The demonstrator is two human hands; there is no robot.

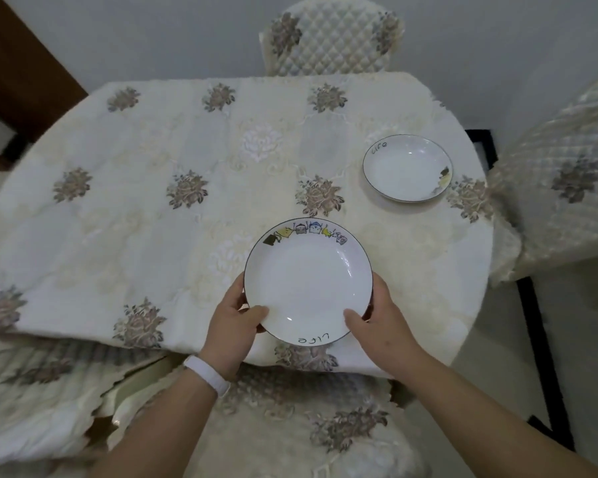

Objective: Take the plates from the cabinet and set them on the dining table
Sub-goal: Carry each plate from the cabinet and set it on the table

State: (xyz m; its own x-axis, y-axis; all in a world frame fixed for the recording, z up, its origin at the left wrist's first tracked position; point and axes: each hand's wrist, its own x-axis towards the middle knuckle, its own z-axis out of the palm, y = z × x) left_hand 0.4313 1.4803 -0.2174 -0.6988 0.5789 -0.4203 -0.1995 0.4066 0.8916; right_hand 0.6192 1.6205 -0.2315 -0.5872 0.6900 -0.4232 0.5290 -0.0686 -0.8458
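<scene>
left hand (233, 326): grips the near-left rim of the held plate (308, 284), thumb on top of the rim, fingers curled underneath
right hand (377, 322): grips the near-right rim of the same plate, thumb on top, fingers underneath
wristband (206, 374): white, on the left wrist
held plate: white, deep, dark rim line, cartoon figures along its far rim, handwritten word on the near rim; level, over the table's near edge, right of that edge's middle; cannot tell whether it touches the cloth
second plate (406, 167): same style, lies flat on the table near the right edge, well apart from the held plate
table (152, 219): covered in a cream cloth with brownish flower motifs
far chair (328, 39): quilted cover, at the far edge
right chair (560, 188): same cover, at the right edge
near chair (290, 426): below the forearms, at the near edge
</scene>
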